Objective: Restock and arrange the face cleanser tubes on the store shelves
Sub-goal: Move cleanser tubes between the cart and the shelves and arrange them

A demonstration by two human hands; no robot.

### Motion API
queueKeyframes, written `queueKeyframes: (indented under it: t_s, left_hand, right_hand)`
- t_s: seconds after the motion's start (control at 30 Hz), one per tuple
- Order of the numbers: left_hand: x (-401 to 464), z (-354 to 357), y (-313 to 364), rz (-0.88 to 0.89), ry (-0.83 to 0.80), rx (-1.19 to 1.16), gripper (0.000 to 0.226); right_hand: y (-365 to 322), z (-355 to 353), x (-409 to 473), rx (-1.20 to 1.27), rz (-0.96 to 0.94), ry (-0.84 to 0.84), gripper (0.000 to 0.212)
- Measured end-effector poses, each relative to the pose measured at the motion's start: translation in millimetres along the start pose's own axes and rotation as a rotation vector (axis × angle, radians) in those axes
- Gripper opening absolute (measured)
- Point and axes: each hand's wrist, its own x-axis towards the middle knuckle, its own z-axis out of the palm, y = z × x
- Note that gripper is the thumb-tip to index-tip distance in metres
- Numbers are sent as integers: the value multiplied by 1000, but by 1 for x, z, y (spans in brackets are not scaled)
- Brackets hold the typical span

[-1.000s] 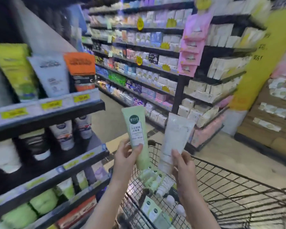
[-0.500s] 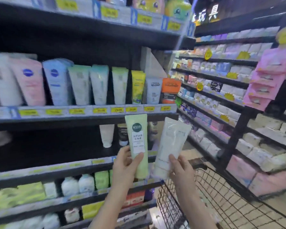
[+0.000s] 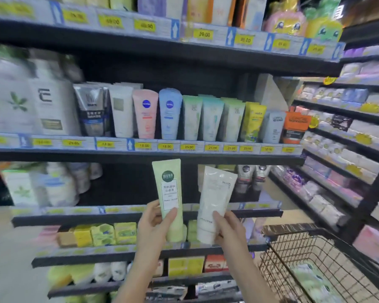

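the left hand point(image 3: 154, 224) grips a pale green cleanser tube point(image 3: 170, 197) by its lower half, thumb across the white label, cap end down. the label carries a dark green round logo and lines of chinese writing too small to read. the right hand point(image 3: 228, 228) grips a white cleanser tube point(image 3: 213, 202) near its cap, tilted slightly to the right, with faint grey lettering that cannot be made out. both tubes are held up side by side, not touching, in front of the black store shelves point(image 3: 140, 156).

on the shelf above the tubes stands a row of upright cleanser tubes: a pink nivea tube point(image 3: 145, 113), a blue nivea tube point(image 3: 170, 113), three pale green ones, a yellow tube point(image 3: 252, 122) and an orange-and-black l'oreal tube point(image 3: 294, 127). yellow price tags point(image 3: 166, 146) along the shelf edge read 18.00, 18.00, 25.00, 25.00; a higher one reads 29.00. a black wire shopping cart point(image 3: 311, 259) stands at the lower right.
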Motion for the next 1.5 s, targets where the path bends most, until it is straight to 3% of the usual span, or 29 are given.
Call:
queueKeyframes:
  t_s: [0.47,0.83,0.97,1.17,1.5]
  left_hand:
    - [45,-61,-44,-94,-31,165,14]
    - [142,-42,-79,38,65,326,26]
    - [168,-34,-86,85,107,374,30]
    - [196,-21,-97,121,146,421,42]
    - [210,-14,-112,156,148,466,44]
  right_hand:
    - [42,58,28,53,159,71,21]
    - [53,66,145,84,183,26,15]
    - [53,70,183,21,119,-6,11]
    - [66,70,229,-297,-92,23,33]
    - [81,75,262,-576,-133,59,36]
